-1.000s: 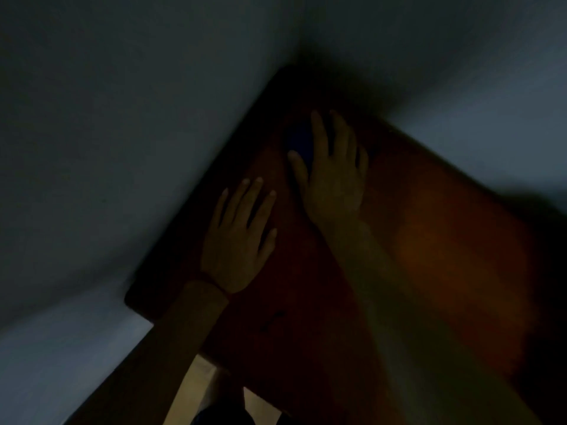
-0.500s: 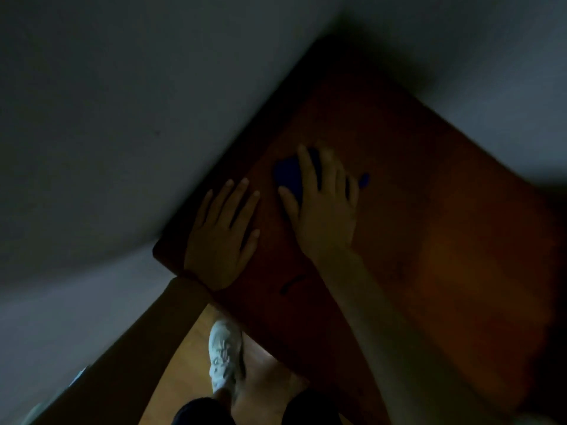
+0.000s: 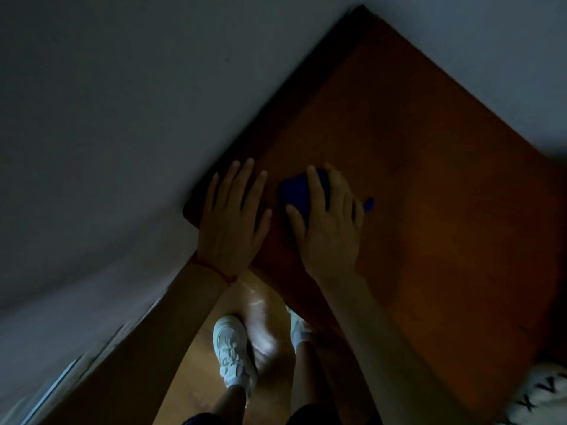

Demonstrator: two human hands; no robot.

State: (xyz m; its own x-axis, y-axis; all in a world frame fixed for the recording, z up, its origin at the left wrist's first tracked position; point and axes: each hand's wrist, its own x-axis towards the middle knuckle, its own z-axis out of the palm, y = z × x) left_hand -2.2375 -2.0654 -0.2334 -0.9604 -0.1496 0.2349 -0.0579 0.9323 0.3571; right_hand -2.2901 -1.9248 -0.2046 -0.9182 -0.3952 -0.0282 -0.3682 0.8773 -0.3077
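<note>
1. The blue cloth (image 3: 296, 193) lies on the bench (image 3: 429, 210) near its left corner, long axis sideways.
2. The right hand (image 3: 329, 228) presses it with straight fingers (image 3: 316, 190), gripping nothing.
3. The left hand (image 3: 231, 219) rests flat, fingers open, at that corner.
4. The cloth's middle is hidden; darkness blurs its shape.

Brown wood table (image 3: 429, 210), pushed into a wall (image 3: 122, 118) corner. Blue cloth (image 3: 294, 191) lies near its left edge, right hand (image 3: 329, 237) flat on top. Beside it, left hand (image 3: 228, 228) flat on near corner.
</note>
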